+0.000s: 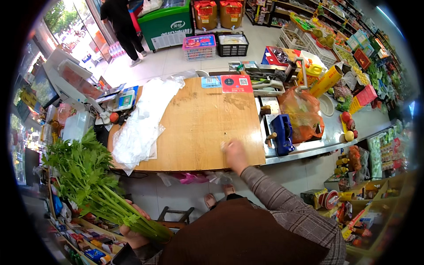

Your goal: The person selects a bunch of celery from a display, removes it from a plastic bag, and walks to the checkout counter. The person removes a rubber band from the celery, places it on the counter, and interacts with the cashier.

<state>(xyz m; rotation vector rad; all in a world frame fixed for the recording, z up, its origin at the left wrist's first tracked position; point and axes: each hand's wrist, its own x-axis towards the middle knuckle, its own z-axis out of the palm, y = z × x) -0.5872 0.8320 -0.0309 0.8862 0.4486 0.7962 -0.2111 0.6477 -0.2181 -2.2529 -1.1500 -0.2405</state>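
My left hand (134, 232) grips a large bunch of celery (109, 198) near its base, low at the left, with the leaves pointing up and away from me. Over the near right part of the wooden tabletop (198, 126) is my right hand (234, 154), slightly blurred, fingers curled; a small pale bit shows at its fingertips, too unclear to name. White plastic bags (142, 122) lie flat along the tabletop's left side. Right of my right hand, a blue tape dispenser (282, 134) stands on the metal counter.
An orange plastic bag (301, 114) and a roll of yellow film (326, 81) are on the right counter (338, 129). A stool (175, 215) stands below the table. Left are a scale (126, 100) and clear box (78, 126). A person (122, 26) in black stands by the doorway.
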